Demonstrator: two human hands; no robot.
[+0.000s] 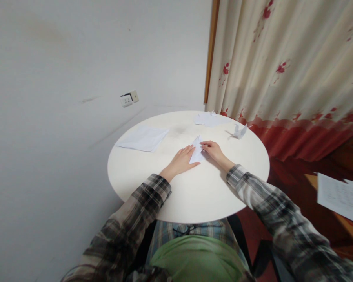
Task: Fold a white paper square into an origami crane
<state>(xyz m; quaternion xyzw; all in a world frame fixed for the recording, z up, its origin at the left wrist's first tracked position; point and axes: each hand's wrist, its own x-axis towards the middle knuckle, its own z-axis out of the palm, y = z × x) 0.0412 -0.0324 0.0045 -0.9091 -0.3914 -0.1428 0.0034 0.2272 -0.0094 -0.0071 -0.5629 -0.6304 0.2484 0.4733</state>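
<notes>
A small folded piece of white paper [196, 152] lies on the round white table [191, 196], its pointed tip facing away from me. My left hand [182, 159] rests flat along its left side, fingers stretched out and thumb spread across the near edge. At the paper's right edge, my right hand [213, 151] has its fingers bent together in a pinch on it. Beyond that hand stands a folded paper crane [239, 132]. How the paper's layers are folded under my fingers is hidden.
Flat white sheets [144, 138] lie at the table's left. More paper [207, 119] lies at the far edge, with a small folded piece on it. A wall with a socket [126, 101] borders the left, a flowered curtain [282, 78] the right. Written sheets [339, 196] lie lower right.
</notes>
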